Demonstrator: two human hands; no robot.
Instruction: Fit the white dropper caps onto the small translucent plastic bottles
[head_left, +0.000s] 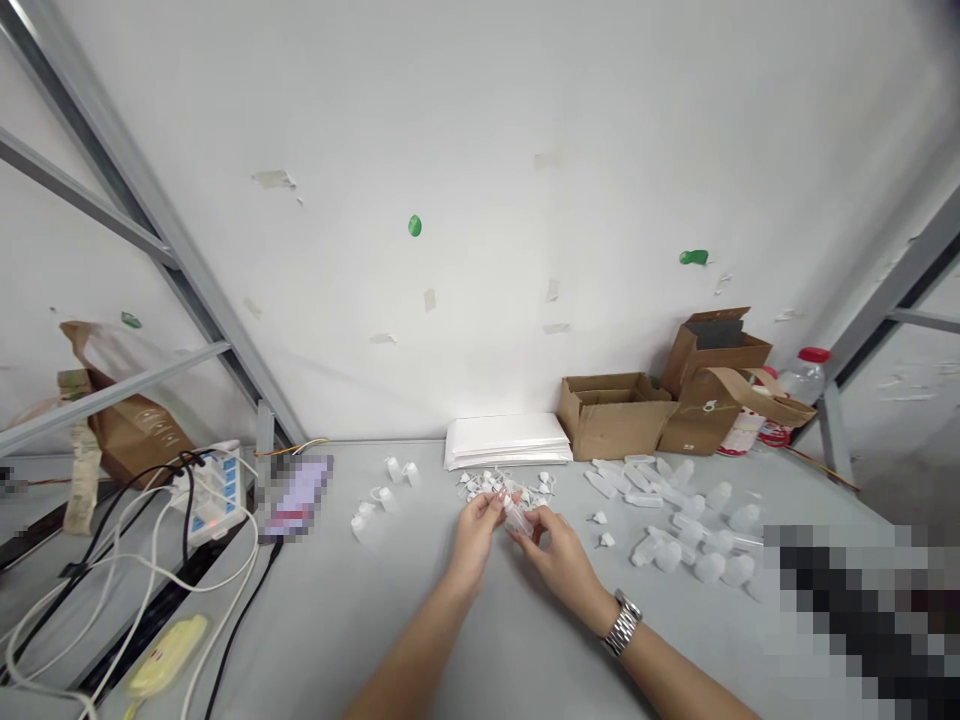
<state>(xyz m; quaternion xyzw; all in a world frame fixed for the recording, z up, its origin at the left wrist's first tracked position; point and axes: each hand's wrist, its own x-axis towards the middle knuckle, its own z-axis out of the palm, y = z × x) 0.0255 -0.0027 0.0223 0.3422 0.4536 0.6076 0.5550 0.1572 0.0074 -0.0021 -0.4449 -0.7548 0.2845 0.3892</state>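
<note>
A small translucent plastic bottle [517, 519] is held between both hands, tilted, with its top toward my left hand. My left hand [472, 540] pinches at the white cap [508, 501] on the bottle's top. The fingers of my right hand [559, 562] are closed around the bottle's body. Just behind the hands lies a pile of small white caps [484, 483], partly hidden by my fingers. Two loose white caps [605, 540] lie to the right of my right hand. Whether the cap is seated on the bottle cannot be made out.
Several loose translucent bottles [709, 568] lie on the right. Several capped bottles [385, 499] stand at left. Behind are white sheets [506, 440], an open cardboard box [619, 425] and a brown carton [701, 410]. A phone [300, 497], power strip [217, 495] and cables are farther left.
</note>
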